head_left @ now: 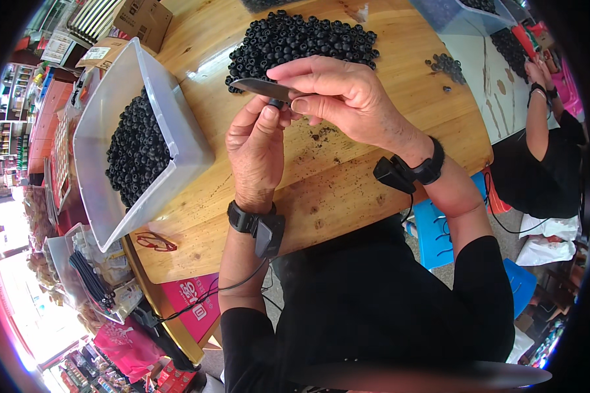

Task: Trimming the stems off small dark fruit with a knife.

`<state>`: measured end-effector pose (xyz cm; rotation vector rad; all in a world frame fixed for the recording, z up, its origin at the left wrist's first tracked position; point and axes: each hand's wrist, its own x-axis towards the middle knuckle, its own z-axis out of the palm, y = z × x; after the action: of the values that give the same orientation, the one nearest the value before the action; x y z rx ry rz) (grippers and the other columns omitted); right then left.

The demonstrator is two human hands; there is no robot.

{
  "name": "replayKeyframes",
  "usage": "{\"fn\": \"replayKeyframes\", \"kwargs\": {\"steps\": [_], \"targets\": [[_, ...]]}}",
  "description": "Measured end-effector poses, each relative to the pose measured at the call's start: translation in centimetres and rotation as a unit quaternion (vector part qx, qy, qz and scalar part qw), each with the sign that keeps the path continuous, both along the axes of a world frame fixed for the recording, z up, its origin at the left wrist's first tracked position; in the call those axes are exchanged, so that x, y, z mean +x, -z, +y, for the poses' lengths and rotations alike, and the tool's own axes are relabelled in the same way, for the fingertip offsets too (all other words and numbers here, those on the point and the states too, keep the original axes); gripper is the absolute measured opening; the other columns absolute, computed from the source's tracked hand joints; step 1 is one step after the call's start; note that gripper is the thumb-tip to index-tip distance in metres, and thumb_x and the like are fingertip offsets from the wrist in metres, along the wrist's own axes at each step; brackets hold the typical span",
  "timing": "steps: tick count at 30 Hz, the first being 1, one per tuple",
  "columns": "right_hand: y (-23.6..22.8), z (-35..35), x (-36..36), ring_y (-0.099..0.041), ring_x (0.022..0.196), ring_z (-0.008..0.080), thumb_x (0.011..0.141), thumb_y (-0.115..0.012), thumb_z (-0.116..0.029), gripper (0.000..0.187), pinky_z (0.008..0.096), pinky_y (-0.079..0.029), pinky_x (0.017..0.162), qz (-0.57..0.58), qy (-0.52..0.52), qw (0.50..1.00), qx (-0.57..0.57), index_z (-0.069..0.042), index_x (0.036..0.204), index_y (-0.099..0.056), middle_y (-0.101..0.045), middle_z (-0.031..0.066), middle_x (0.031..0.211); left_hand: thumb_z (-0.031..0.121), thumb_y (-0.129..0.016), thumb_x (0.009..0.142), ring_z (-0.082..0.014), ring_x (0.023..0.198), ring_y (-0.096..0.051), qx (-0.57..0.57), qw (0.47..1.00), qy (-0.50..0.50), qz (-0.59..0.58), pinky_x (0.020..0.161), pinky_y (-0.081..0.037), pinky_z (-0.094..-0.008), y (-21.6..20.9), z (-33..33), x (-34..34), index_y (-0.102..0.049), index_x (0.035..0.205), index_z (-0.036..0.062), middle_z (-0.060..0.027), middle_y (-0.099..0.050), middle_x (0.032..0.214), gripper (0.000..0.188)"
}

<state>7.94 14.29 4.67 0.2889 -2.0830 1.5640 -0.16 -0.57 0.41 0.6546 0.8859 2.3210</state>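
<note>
1. While the left hand (257, 145) pinches one dark round piece (276, 103) between thumb and fingers, the right hand (351, 95) grips a knife (264, 88), fingers clamped along its blade.
2. Knife: tip to the left, just beyond the held piece; contact between them cannot be told.
3. Pile of dark pieces (301, 42): on the wooden surface (354, 187), far side of both hands.
4. Small cluster (447, 64): same kind, far right.
5. Translucent bin (189, 128): left, part-filled with like pieces.
6. Dark crumbs (323, 134): scattered, near side of the hands.
7. Red-framed glasses (156, 242): near left edge.
</note>
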Motion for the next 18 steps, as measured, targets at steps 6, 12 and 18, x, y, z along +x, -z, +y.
{"fn": "replayKeyframes", "kwargs": {"steps": [6,12,18], "targets": [[0.6,-0.1,-0.3,-0.060,0.076,0.0080,0.084,-0.059,0.007,0.029,0.0202,-0.052,0.062,0.024,0.030,0.999,0.023,0.000,0.111,-0.063,-0.060,0.0072,0.118,0.004,-0.058,0.089,-0.0136,0.083,-0.057,-0.035,0.999,0.019,-0.004,0.079,-0.048,-0.0281,0.1,0.2,0.4,-0.059,0.116,-0.0009,-0.0067,-0.064,0.098,0.027],[0.3,-0.4,-0.1,-0.060,0.071,0.0073,0.086,-0.059,0.004,0.022,0.0193,-0.051,0.059,-0.012,0.025,0.999,0.018,0.001,0.107,-0.064,-0.063,0.0057,0.104,0.001,-0.060,0.087,-0.0121,0.082,-0.058,-0.064,0.995,-0.035,0.061,0.073,-0.048,-0.0248,0.1,0.2,0.9,-0.062,0.113,0.0010,-0.0059,-0.064,0.099,0.026],[0.0,0.8,-0.1,-0.062,0.072,0.0078,0.086,-0.061,-0.001,0.018,0.0193,-0.052,0.056,-0.100,-0.005,0.991,-0.090,-0.001,0.104,-0.066,-0.067,0.0029,0.089,0.000,-0.061,0.086,-0.0120,0.080,-0.058,-0.096,0.990,-0.042,0.098,0.073,-0.047,-0.0241,-0.1,0.3,1.0,-0.063,0.109,0.0002,-0.0041,-0.063,0.094,0.024]]}}
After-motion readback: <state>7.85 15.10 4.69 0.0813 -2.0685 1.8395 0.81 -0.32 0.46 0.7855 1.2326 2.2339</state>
